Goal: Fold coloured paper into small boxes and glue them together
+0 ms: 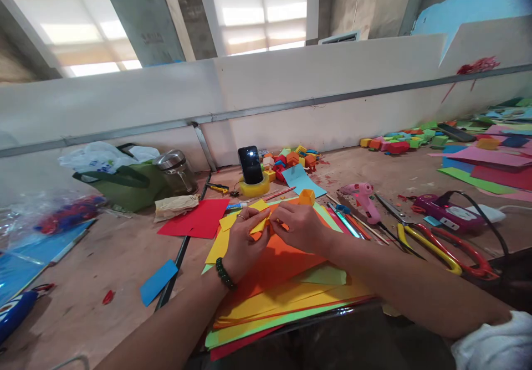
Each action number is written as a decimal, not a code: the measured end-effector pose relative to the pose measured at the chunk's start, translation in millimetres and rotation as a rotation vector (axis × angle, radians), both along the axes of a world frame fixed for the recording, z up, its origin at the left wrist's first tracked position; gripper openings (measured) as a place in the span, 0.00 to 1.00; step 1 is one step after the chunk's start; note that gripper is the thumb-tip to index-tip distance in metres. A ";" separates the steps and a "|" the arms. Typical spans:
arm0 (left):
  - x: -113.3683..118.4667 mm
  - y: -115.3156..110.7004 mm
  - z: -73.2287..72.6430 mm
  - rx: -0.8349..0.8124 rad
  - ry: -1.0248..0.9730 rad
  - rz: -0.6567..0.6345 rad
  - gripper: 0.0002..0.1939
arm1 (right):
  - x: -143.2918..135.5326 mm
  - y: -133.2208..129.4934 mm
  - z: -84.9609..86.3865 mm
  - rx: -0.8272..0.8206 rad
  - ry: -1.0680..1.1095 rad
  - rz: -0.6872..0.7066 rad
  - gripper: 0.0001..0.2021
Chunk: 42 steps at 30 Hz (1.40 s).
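Over a stack of coloured sheets [286, 298] with orange and yellow ones on top, my two hands meet at their fingertips. My left hand [246, 240] wears a ring and a dark green bead bracelet, and pinches a small yellow piece of paper [260, 225]. Against the right end of that piece, the fingers of my right hand [300, 227] are curled together, partly hiding it. Just behind my right hand sits a small folded yellow paper box [306, 196]. A red sheet [197, 219] lies left of the stack.
Behind stand a phone [251, 165] on a yellow tape roll [254, 186] and a pile of small paper boxes [292, 159]. To the right are a pink glue gun [361, 197], large scissors [432, 242] and a purple device [455, 215]. A green bag [133, 187] and glass jar [178, 173] stand left.
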<state>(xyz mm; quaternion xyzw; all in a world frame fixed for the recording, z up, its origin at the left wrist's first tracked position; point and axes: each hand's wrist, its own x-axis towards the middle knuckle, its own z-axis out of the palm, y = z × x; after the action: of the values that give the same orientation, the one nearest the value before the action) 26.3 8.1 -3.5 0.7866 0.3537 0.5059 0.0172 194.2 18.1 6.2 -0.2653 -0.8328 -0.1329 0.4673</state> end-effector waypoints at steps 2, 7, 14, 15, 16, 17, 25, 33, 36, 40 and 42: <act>-0.3 -0.1 0.3 -0.006 0.001 -0.003 0.16 | -0.8 0.5 -0.7 0.021 0.005 0.000 0.07; -1.4 -2.8 2.8 -0.070 -0.031 0.004 0.21 | -3.3 -1.1 -1.0 0.034 0.020 0.028 0.07; -2.8 -5.9 4.9 -0.110 -0.220 -0.049 0.26 | 5.5 0.3 11.2 -0.421 0.216 0.258 0.08; -3.6 -5.6 4.9 -0.109 -0.240 -0.053 0.27 | 8.0 3.3 13.4 -0.508 0.248 0.303 0.09; -4.3 -5.4 4.9 -0.112 -0.257 -0.054 0.27 | 10.4 6.7 15.3 -0.596 0.264 0.347 0.11; -4.9 -5.3 5.0 -0.116 -0.270 -0.055 0.27 | 12.3 10.4 16.7 -0.680 0.272 0.388 0.13; -2.4 -10.4 6.5 -0.170 -0.271 -0.128 0.29 | 8.3 23.4 12.5 -0.859 0.321 0.538 0.17; 0.5 -13.5 8.8 -0.084 -0.236 -0.086 0.27 | 7.2 24.5 10.5 -0.945 0.357 0.571 0.18; -3.3 -13.7 8.9 0.041 -0.219 -0.107 0.29 | 9.9 22.1 14.4 -1.103 0.343 0.596 0.19; -8.5 -12.3 8.1 0.188 -0.104 -0.093 0.31 | 10.1 11.2 21.0 -1.152 0.207 0.563 0.25; -9.9 -11.2 8.3 0.256 -0.040 -0.070 0.31 | 7.3 3.3 22.7 -1.043 0.165 0.494 0.26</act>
<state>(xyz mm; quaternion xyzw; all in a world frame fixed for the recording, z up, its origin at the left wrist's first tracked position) 16.4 -3.1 4.8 0.7839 0.2580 0.5617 -0.0587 201.5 21.4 28.9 -0.2676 -0.7861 0.4291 0.3554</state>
